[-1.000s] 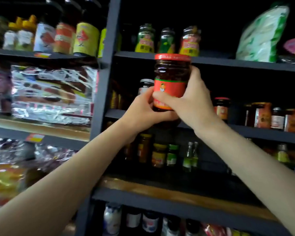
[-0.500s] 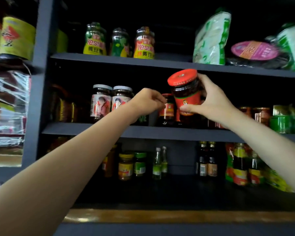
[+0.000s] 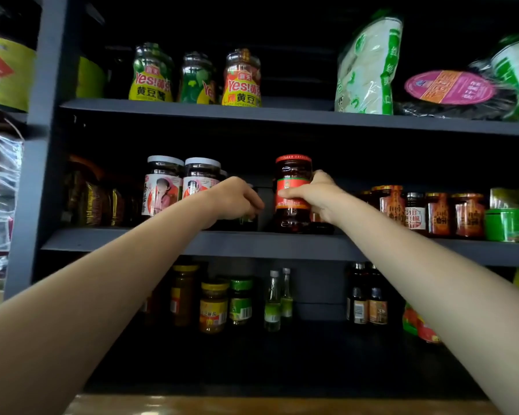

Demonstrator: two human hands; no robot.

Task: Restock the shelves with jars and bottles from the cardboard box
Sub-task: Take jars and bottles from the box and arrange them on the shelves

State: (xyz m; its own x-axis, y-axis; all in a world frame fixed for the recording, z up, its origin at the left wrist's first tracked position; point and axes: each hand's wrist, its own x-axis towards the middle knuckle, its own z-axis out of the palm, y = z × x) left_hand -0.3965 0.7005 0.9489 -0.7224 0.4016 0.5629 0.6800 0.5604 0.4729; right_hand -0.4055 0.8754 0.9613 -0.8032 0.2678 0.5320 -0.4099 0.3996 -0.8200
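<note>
Lowered from its tilted hover, the red-lidded jar point(image 3: 292, 193) now stands upright on the middle shelf point(image 3: 270, 244) at frame centre — the right hand point(image 3: 318, 196) grips its label from the right. Just left, the left hand point(image 3: 237, 199) curls against something dark; whether it holds it I cannot tell. Two white-lidded jars point(image 3: 182, 187) stand further left.

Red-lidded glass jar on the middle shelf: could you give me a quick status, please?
Right hand grips the red-lidded glass jar, upright on the dark middle shelf. Left hand curled at a dark jar beside it; grip unclear. Nothing blocking.
</note>
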